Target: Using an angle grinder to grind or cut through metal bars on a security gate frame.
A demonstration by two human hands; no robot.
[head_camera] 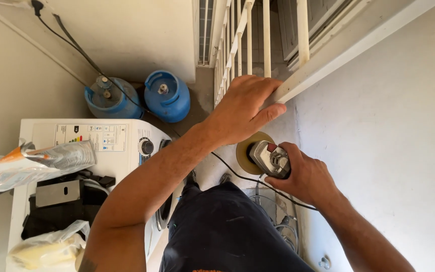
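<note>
A white washing machine [122, 138] stands at left, two blue gas cylinders [167, 95] beyond it; the left hand [240, 108] lies half-curled over the white railing [303, 75], far right; the right hand [303, 176] grips a grey sander [270, 158] just below

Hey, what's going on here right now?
A person stands beside a white railing, seen from above. The left hand grips the railing's top rail. The right hand holds a corded power sander with a tan round disc, just under the rail and close to the wall; whether the disc touches anything cannot be told. Behind are a washing machine piled with bags and two blue gas cylinders.
</note>
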